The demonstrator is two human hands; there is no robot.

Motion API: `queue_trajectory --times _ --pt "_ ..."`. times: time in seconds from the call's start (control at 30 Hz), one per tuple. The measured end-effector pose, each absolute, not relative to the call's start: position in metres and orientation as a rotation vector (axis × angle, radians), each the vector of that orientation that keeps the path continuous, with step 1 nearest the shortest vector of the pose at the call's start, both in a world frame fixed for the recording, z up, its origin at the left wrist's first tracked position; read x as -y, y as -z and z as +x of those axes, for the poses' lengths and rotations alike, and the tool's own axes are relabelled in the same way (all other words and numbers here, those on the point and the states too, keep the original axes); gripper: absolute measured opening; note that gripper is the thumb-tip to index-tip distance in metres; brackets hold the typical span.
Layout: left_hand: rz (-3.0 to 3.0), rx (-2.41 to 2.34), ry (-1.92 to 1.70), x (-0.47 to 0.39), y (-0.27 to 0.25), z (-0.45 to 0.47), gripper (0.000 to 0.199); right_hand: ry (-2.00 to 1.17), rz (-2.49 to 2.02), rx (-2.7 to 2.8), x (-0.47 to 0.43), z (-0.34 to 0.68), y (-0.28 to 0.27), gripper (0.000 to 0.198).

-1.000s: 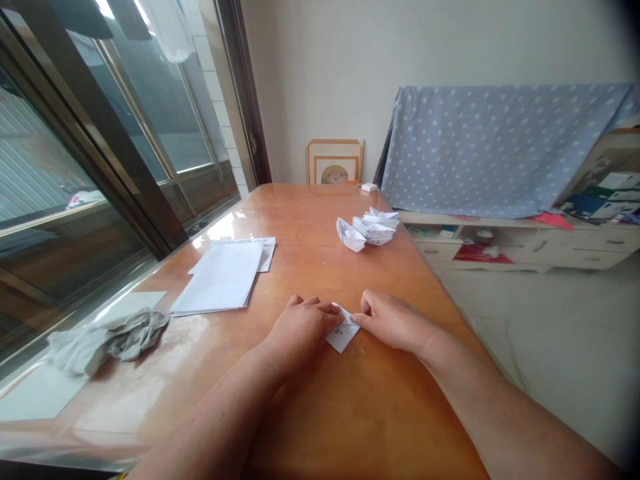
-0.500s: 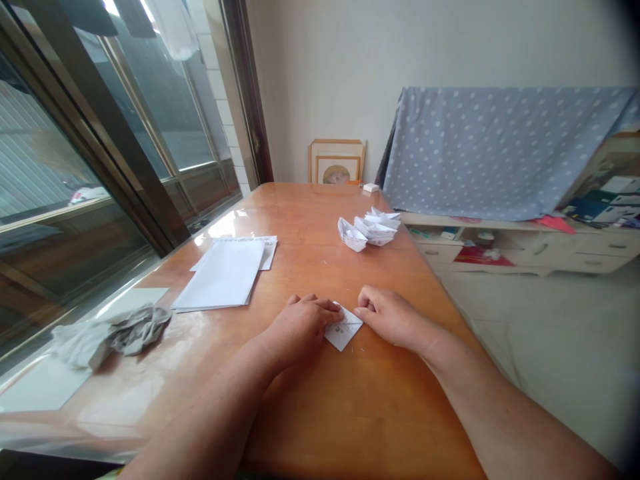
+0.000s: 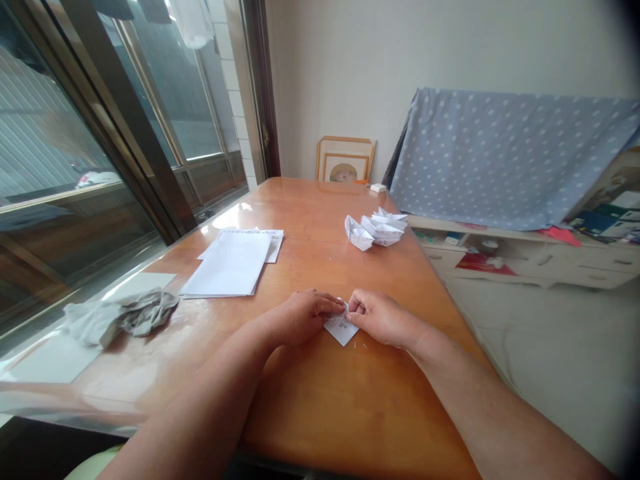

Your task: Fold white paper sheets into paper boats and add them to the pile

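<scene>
A small folded paper square (image 3: 343, 331), white with print on it, lies on the wooden table with one corner toward me. From the left, my left hand (image 3: 306, 317) rests its outstretched fingers flat across the paper's upper left part. My right hand (image 3: 376, 319) is closed, its thumb and curled forefinger pinched at the paper's upper right edge. The fingertips of both hands are close together and hide part of the square. Farther up the table, several folded paper boats (image 3: 377, 228) stand bunched together.
White paper sheets (image 3: 227, 265) are stacked left of my hands. A crumpled grey cloth (image 3: 147, 312) lies near the table's left edge. Tiny paper scraps lie beside the square. At the far end sits a small white box (image 3: 378, 188). A low cabinet (image 3: 535, 260) stands to the right.
My right hand has moved left onto the paper, bringing its fingertips near my left hand's. The left hand stays on the square. The whole view has shifted slightly.
</scene>
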State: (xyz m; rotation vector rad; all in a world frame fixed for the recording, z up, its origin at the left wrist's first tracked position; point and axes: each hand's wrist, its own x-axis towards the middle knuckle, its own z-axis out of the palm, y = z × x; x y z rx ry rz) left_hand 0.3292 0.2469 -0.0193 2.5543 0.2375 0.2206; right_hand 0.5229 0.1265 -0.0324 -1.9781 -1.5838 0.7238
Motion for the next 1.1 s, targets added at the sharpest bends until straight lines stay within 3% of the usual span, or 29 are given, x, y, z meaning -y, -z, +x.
queue_trajectory --times 0.3,0.9,1.1 --pt "2.414 -0.193 -0.203 -0.251 0.018 0.327 0.044 -0.732 -2.064 1.603 -0.134 0.521 0.032 0.017" --pt "2.149 -0.338 -0.125 -0.257 0.019 0.319 0.047 -0.802 -2.252 1.707 -0.148 0.51 0.018 0.055" --pt "2.057 -0.35 -0.104 -0.258 0.018 0.317 0.044 -0.798 -2.337 1.702 -0.155 0.501 0.011 0.058"
